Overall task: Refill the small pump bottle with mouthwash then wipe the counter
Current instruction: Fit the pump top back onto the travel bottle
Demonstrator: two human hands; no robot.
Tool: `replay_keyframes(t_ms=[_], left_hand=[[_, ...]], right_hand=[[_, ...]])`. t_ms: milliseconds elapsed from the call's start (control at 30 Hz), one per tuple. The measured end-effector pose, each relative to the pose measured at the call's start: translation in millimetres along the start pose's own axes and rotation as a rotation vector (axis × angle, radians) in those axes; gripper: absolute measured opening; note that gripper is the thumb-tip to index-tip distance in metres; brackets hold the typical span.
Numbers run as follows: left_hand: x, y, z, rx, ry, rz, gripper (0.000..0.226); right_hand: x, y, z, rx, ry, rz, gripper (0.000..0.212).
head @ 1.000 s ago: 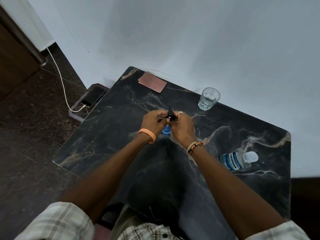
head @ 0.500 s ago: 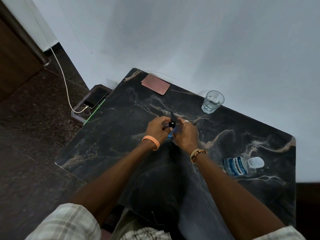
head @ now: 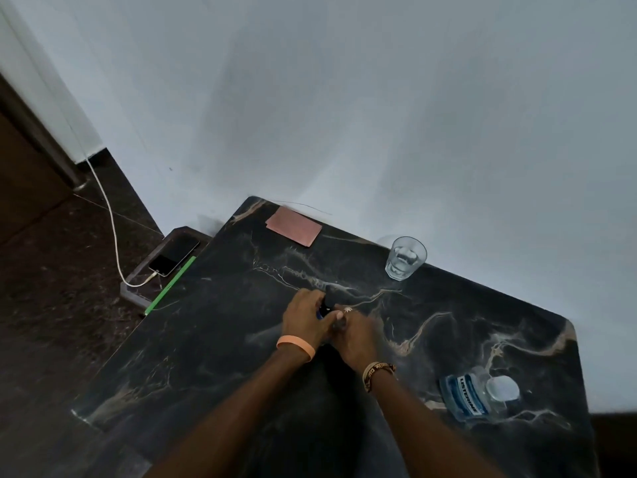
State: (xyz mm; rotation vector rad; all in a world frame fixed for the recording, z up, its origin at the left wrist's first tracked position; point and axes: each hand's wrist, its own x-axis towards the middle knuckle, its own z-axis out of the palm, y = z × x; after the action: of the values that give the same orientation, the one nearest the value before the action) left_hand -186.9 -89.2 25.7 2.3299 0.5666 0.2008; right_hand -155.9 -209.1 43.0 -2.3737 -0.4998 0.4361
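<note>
Both my hands meet at the middle of the black marble counter (head: 213, 339). My left hand (head: 305, 320) and my right hand (head: 355, 334) are wrapped around the small pump bottle (head: 327, 303). Only its black pump top and a sliver of blue body show between my fingers. The Listerine mouthwash bottle (head: 474, 398), clear with a white cap, stands at the right, apart from both hands. A pink folded cloth (head: 294, 225) lies flat at the counter's far edge by the wall.
A glass of water (head: 405, 258) stands near the wall at the back right. Left of the counter, a phone (head: 174, 255) on a white charging cable rests on a low ledge. A green strip (head: 170, 286) runs along the counter's left edge.
The camera has tilted up, so the counter sits lower in view. My hands have closed further over the small pump bottle, hiding most of its blue body.
</note>
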Motion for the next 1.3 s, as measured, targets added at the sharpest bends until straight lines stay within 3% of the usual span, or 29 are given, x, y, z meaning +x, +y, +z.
replay_keyframes(t_ms=[233, 367, 433, 600, 800, 933, 1200, 1300], left_hand=[[2.7, -4.0, 0.1, 0.003, -0.030, 0.070, 0.016], [1.6, -6.6, -1.1, -0.052, -0.081, 0.084, 0.049], [2.1, -6.5, -2.9, -0.074, -0.063, 0.072, 0.055], [3.2, -5.4, -9.9, -0.060, -0.065, 0.073, 0.039], [-0.8, -3.8, -7.7, -0.129, -0.056, 0.082, 0.051], [1.1, -1.4, -9.9, -0.105, -0.048, 0.083, 0.037], [-1.3, 0.9, -7.2, -0.164, -0.025, 0.090, 0.044], [-0.7, 1.4, -8.3, -0.137, -0.024, 0.092, 0.033]], right_hand=[[-1.1, 4.1, -3.9, -0.111, -0.016, -0.021, 0.022], [-0.8, 1.9, -4.9, -0.160, -0.030, -0.029, 0.024], [-2.5, 0.1, -5.7, -0.163, -0.028, -0.031, 0.024], [-4.1, -0.5, -7.5, -0.204, -0.023, -0.059, 0.027], [-3.3, -2.9, -7.8, -0.201, -0.033, -0.033, 0.019], [-4.9, -3.0, -6.3, -0.142, -0.025, -0.030, 0.027], [-2.7, -2.1, -3.4, -0.194, -0.010, -0.011, 0.013], [-2.5, -1.4, -4.4, -0.195, -0.010, -0.023, 0.013]])
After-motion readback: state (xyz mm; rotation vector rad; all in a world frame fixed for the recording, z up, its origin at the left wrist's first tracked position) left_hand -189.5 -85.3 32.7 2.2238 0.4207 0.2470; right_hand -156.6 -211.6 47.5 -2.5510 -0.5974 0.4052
